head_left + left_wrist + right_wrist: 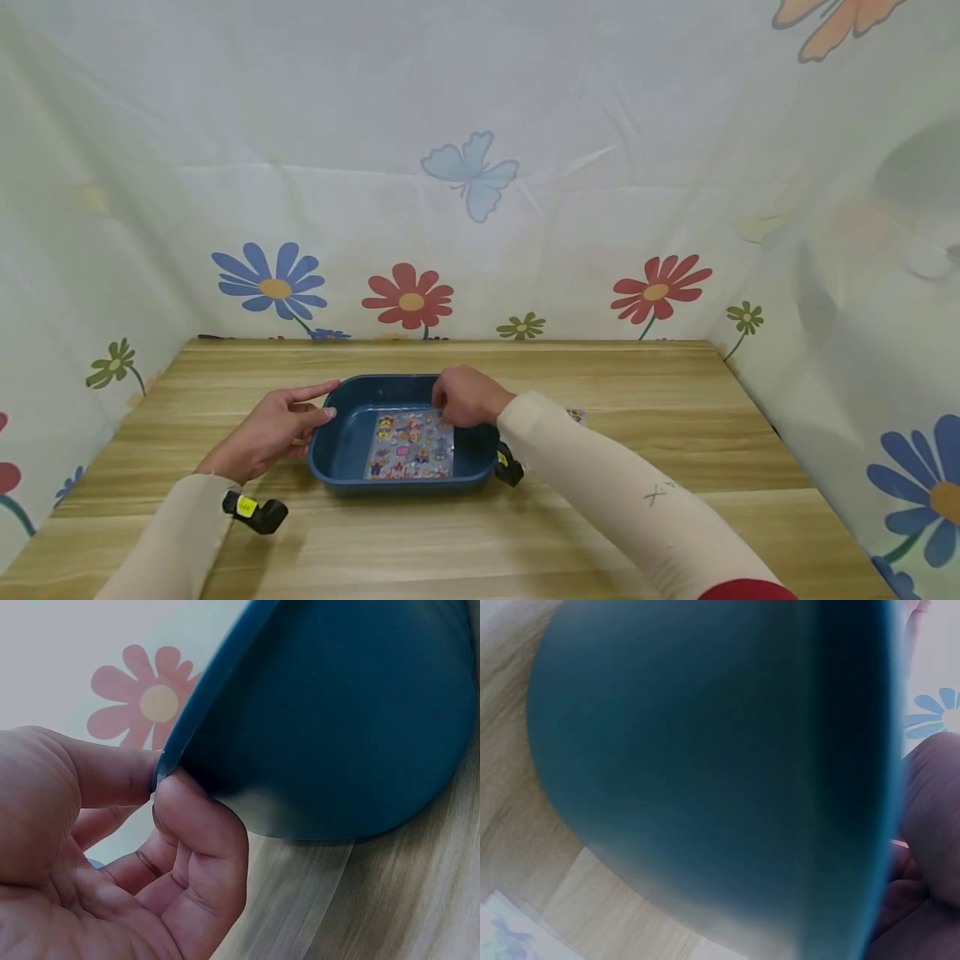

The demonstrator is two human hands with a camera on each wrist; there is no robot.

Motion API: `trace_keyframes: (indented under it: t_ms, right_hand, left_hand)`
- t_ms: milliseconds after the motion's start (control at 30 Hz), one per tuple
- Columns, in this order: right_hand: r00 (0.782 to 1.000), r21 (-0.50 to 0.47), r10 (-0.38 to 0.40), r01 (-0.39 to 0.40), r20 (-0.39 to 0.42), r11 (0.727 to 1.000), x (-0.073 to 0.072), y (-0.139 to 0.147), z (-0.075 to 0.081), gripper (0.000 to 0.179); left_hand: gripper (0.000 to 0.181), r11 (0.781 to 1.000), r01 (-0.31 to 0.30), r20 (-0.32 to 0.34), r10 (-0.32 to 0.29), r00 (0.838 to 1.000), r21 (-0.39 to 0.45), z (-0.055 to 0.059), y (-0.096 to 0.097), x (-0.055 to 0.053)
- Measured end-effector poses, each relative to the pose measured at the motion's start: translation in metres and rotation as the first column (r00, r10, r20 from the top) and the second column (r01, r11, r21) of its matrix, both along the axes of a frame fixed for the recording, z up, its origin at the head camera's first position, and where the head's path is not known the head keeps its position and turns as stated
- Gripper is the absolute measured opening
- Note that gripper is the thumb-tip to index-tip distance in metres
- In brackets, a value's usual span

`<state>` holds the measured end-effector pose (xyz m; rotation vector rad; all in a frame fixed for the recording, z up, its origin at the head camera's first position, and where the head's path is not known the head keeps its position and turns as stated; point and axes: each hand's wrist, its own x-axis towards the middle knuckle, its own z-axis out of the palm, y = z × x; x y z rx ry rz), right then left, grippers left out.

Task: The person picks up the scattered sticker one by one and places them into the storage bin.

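A blue rectangular tray [341, 450] with raised walls stands on the table. My left hand [273, 429] pinches its left rim between thumb and fingers, as the left wrist view shows close up. A clear sheet of small colourful cartoon stickers [408, 450] is inside the tray. Over the tray's right side, my right hand [468, 396] reaches in with curled fingers and pinches the sheet at its far right corner, which the fingers cover. In the right wrist view the tray's outer wall [690, 765] hides most of that hand.
A second sticker sheet [576, 414] lies on the wooden table [645, 400] right of the tray, mostly behind my right forearm; its corner [517, 930] shows in the right wrist view. White cloth walls [555, 242] with printed flowers and butterflies enclose the table's back and sides.
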<state>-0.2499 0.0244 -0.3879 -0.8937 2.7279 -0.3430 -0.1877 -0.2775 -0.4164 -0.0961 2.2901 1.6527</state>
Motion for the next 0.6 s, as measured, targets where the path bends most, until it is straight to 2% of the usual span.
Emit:
trace_keyframes:
  t_ms: [167,433,600]
  right_hand:
    - [1.000,-0.004,-0.004,0.004,0.003,1.000,0.0004,0.0010,-0.0006,0.025]
    - [0.997,-0.016,-0.059,0.059,0.039,0.998,0.0014,0.0038,0.0026,0.026]
    - [0.999,-0.039,-0.045,0.045,0.013,0.998,0.0011,0.0065,0.0050,0.028]
  left_hand:
    - [0.064,1.000,-0.002,0.002,0.002,1.000,-0.002,-0.0010,0.0003,-0.0006]
    - [0.063,1.000,0.005,-0.006,-0.005,1.000,0.002,-0.0015,0.0004,0.0000]
    - [0.064,1.000,0.002,-0.006,-0.002,1.000,-0.003,-0.0010,0.0003,0.0000]
